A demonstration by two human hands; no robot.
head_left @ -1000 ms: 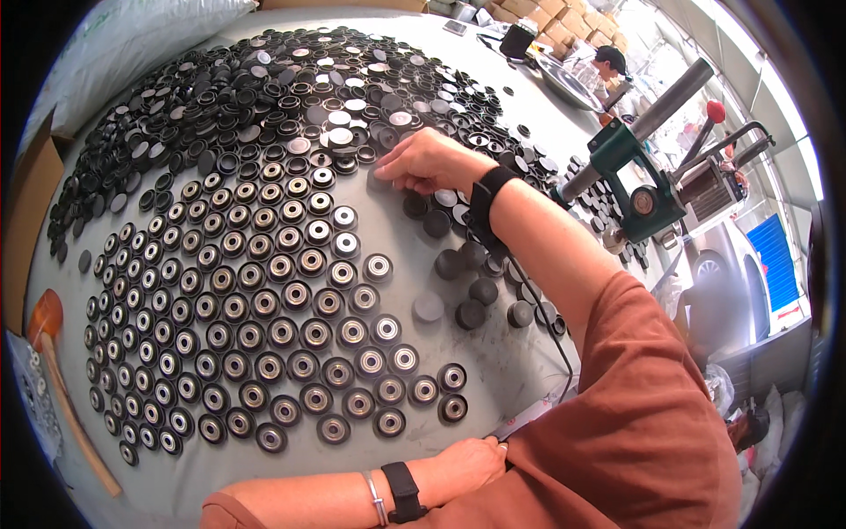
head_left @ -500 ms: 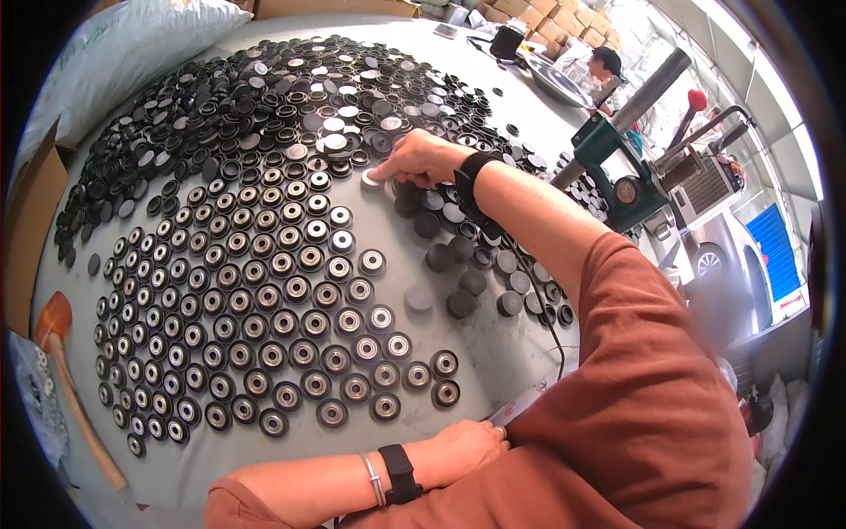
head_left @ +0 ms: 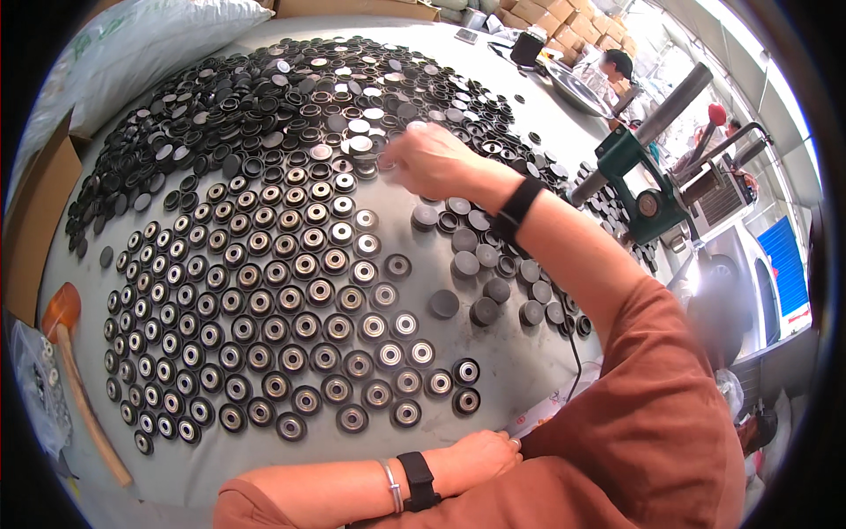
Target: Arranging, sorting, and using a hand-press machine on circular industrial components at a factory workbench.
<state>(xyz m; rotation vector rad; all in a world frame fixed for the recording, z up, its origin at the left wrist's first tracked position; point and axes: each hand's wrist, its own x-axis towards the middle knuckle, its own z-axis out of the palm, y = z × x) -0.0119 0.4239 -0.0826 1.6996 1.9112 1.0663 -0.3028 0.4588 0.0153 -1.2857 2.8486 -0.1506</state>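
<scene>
My right hand (head_left: 429, 160) hangs over the near edge of a heap of black rings and round caps (head_left: 231, 165). Its fingers curl inward and are smeared by motion, so whether they hold anything is unclear. Below it on the grey table spread rows of black rings with metal bearings (head_left: 320, 292) in their centres. To the right of the rows, a single dark cap (head_left: 443, 304) lies near a cluster of caps (head_left: 485, 311). My left hand (head_left: 480, 460) rests at the near table edge, beside a printed paper (head_left: 539, 414); its fingertips are hidden.
An orange-headed mallet (head_left: 63, 310) lies at the left, beside a clear plastic bag (head_left: 42, 388). A cardboard flap (head_left: 40, 229) and a white sack (head_left: 150, 53) border the far left. A green press (head_left: 641, 181) stands on the right; beyond it sits another person (head_left: 614, 70).
My right hand has drawn back slightly rightward, its index finger no longer pointing onto the pale disc, which no longer shows there. The left hand stays at the edge. The view has shifted slightly.
</scene>
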